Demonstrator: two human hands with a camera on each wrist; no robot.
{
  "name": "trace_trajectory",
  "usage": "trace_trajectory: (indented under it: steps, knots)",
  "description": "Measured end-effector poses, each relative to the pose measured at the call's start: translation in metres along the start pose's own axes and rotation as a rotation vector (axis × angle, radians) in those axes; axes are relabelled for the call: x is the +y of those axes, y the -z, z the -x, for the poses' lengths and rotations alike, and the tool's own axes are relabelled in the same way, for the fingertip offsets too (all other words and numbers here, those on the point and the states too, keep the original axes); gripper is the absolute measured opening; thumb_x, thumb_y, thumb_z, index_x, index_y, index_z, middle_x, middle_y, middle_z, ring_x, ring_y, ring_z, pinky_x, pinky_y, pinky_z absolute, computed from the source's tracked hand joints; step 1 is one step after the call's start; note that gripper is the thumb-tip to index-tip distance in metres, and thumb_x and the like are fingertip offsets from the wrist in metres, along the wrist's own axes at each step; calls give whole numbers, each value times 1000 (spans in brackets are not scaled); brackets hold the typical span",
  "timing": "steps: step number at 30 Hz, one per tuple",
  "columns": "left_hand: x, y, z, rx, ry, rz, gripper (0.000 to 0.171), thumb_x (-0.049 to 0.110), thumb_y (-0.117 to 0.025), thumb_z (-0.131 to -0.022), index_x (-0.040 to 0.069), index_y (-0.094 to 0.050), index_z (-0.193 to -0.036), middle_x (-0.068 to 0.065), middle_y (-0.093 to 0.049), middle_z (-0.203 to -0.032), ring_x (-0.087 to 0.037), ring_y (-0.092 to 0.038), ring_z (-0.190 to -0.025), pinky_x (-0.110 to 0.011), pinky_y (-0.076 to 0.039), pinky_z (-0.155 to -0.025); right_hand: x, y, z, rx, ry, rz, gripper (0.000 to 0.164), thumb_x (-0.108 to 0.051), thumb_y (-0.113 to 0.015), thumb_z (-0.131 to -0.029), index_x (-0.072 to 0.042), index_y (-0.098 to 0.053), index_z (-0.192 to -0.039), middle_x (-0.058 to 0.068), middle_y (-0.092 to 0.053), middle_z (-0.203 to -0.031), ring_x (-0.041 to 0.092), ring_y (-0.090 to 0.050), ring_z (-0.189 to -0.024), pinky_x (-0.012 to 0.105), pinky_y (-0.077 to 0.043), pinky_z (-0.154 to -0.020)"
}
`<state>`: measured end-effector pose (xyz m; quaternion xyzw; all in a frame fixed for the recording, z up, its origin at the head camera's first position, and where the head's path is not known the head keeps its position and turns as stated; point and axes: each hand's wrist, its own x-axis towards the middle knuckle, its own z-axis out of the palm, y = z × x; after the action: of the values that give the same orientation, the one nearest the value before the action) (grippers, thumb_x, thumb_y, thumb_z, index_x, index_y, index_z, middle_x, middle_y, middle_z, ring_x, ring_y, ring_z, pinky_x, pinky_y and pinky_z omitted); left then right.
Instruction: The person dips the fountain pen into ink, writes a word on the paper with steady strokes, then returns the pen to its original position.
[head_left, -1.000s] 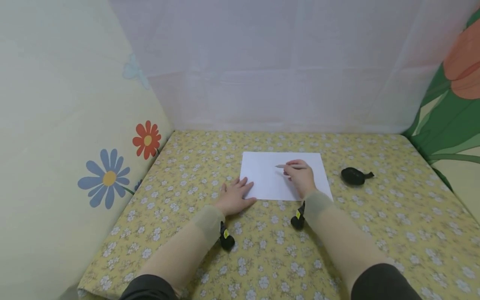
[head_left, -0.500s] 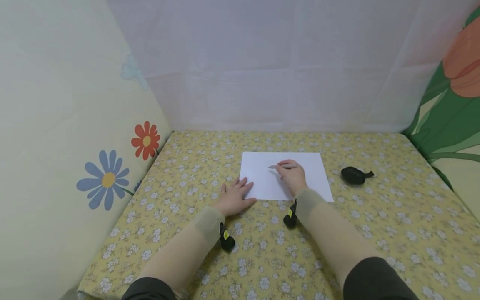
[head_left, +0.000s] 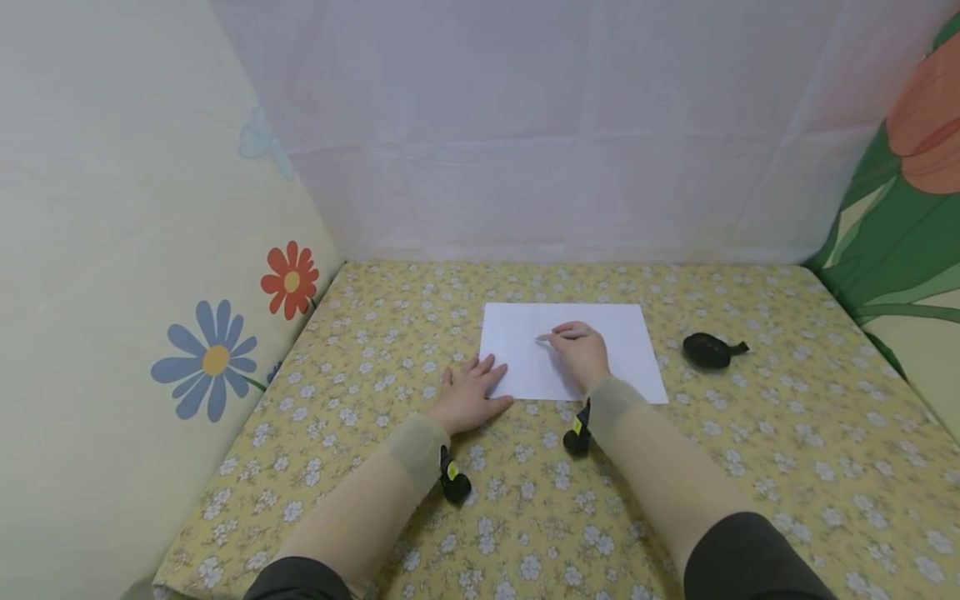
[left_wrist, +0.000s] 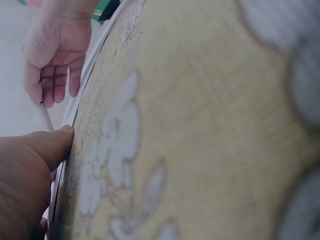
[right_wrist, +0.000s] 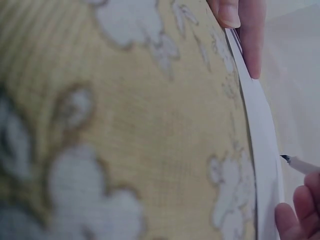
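Observation:
A sheet of white paper point(head_left: 510, 325) lies on the table with no marks showing on it. My left hand point(head_left: 468, 398) rests on its near left corner, fingers spread and straight. Over the middle of the sheet my right hand point(head_left: 587, 354) pinches a light-coloured pen point(head_left: 543, 338), whose tip points left. The right wrist view shows the dark tip of the pen point(right_wrist: 302, 165) close over the paper point(right_wrist: 265, 145). In the left wrist view, the thumb of my left hand point(left_wrist: 30, 165) lies at the sheet's edge, with my right hand point(left_wrist: 60, 45) beyond it.
A yellow flowered cloth point(head_left: 360, 358) covers the table. To the right of the paper lies a rounded black object point(head_left: 707, 351) with a short tail. A white curtain point(head_left: 525, 150) hangs behind, and flower-printed panels point(head_left: 112, 208) stand at the sides.
My right hand has moved left over the paper with the pen, mostly in the first half second, then slightly toward me. The left hand has stayed in place.

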<state>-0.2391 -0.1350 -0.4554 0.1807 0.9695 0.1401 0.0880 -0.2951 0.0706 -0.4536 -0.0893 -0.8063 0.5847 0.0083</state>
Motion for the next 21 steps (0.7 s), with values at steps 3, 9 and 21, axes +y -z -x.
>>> trace_trajectory:
  steps: [3, 9, 21]
  knots:
    - [0, 0, 0, 1, 2, 0, 64, 60, -37, -81, 28, -25, -135, 3, -11, -141, -23, -4, -128, -58, 3, -93, 1, 0, 0, -5, -1, 8, 15, -26, -63, -76, -16, -62, -88, -3, -57, -90, 16, -51, -79, 28, -43, -66]
    - [0, -1, 0, 8, -7, -4, 65, 61, -36, -80, 28, -25, -135, 3, -11, -141, -23, -4, -128, -58, 3, -93, 1, 1, 0, 14, -6, 7, 15, -28, -63, -76, -18, -62, -87, -3, -56, -92, 16, -50, -82, 30, -41, -68]
    - [-2, -3, -1, 8, 8, -4, 65, 62, -36, -79, 30, -25, -135, 5, -11, -141, -21, -4, -128, -56, 3, -94, 2, 0, -1, 13, -12, 12, 17, -30, -65, -74, -19, -63, -87, -4, -57, -91, 14, -50, -84, 30, -41, -73]
